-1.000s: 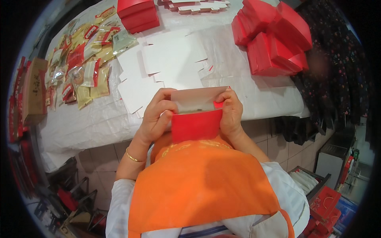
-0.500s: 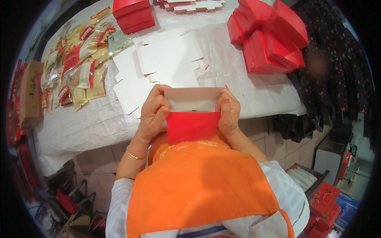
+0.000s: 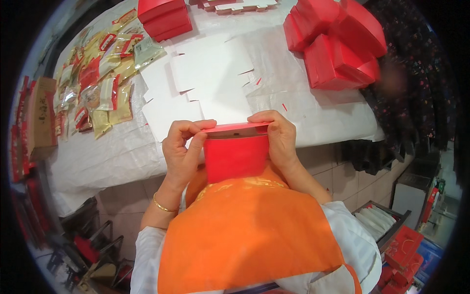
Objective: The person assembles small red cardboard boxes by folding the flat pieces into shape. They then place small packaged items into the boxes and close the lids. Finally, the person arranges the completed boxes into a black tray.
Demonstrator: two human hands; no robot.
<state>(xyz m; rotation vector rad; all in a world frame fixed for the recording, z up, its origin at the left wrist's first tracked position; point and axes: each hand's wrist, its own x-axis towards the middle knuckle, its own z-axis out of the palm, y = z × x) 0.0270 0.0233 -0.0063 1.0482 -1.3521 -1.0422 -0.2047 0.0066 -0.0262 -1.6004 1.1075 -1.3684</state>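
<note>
A red cardboard box (image 3: pixel 236 158) with a pale inside stands upright against my orange apron, beyond the table's near edge. Its far flap is bent inward over the opening, leaving a narrow gap. My left hand (image 3: pixel 183 152) grips the box's left upper corner, thumb at the near side and fingers along the flap. At the right upper corner my right hand (image 3: pixel 280 139) holds on the same way, its fingers laid across the flap's fold. Just past the hands, flat white box blanks (image 3: pixel 210 73) lie overlapping on the table.
Several wrapped food packets (image 3: pixel 98 83) spread over the table's left side. Folded red boxes are stacked at the back (image 3: pixel 164 19) and piled at the right (image 3: pixel 338 49). A brown carton (image 3: pixel 41 117) stands at the left edge. An open drawer (image 3: pixel 377 220) sits low at right.
The box's raised far flap has been folded down toward me, and the opening has narrowed. My fingers have shifted inward onto the fold.
</note>
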